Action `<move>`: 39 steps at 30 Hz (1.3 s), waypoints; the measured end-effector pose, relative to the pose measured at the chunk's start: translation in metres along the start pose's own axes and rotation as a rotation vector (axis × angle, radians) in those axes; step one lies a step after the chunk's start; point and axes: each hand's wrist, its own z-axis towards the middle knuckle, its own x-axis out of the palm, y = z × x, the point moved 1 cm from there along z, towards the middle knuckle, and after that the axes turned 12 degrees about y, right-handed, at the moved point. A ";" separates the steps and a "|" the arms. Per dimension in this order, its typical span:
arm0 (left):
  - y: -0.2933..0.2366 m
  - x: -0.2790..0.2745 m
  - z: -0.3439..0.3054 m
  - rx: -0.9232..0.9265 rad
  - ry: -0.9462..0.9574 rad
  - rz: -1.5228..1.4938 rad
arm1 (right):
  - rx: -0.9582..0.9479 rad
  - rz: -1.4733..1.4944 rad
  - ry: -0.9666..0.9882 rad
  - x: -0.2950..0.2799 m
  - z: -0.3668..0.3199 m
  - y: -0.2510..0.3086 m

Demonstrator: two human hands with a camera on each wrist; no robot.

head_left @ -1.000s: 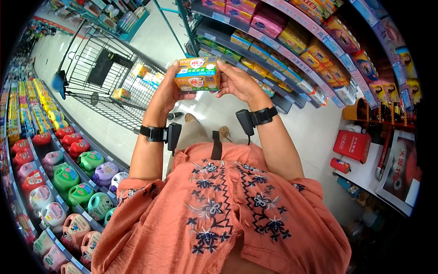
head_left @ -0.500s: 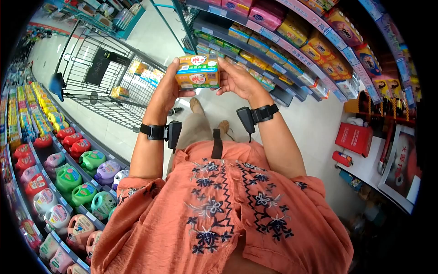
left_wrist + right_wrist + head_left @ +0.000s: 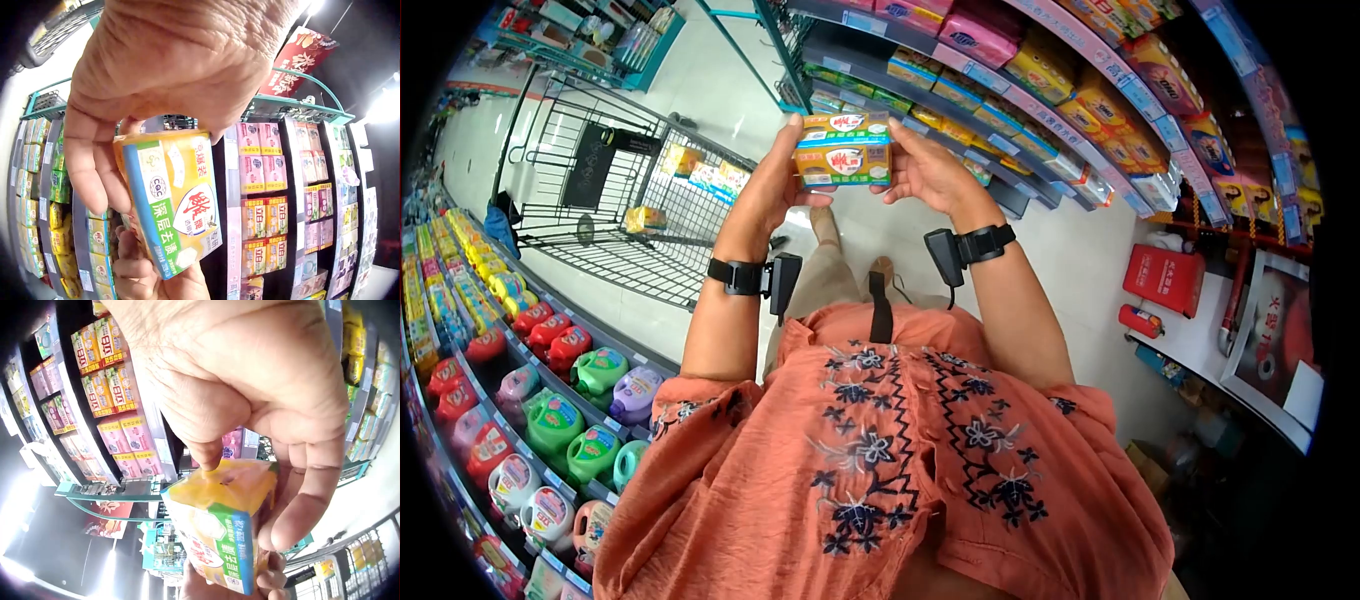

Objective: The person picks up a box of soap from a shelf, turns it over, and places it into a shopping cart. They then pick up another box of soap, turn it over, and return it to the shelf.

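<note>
An orange, green and blue wrapped pack (image 3: 843, 150) is held up in front of the body between both hands. The left hand (image 3: 774, 182) grips its left end and the right hand (image 3: 932, 172) its right end. Seen from the left wrist, the printed face of the pack (image 3: 172, 200) is turned to the camera, with the left hand (image 3: 169, 69) curled round one end. In the right wrist view the right hand's (image 3: 250, 381) thumb presses the folded yellow end of the pack (image 3: 219, 519), its fingers bent behind.
A wire shopping cart (image 3: 615, 255) with several yellow packs (image 3: 645, 220) stands at the left. Detergent bottles (image 3: 552, 420) fill the lower left shelves. Shelves of boxed packs (image 3: 1040, 75) curve along the upper right. A red case (image 3: 1164, 281) and red extinguisher (image 3: 1141, 321) are at right.
Both hands and the pack have shifted slightly right in the head view, and the pack sits more level. The cart and upper right shelves have moved left in view. Both hands keep their hold.
</note>
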 end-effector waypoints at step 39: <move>-0.048 0.038 -0.042 0.353 0.364 -0.365 | -0.316 -0.354 0.121 0.081 -0.096 0.094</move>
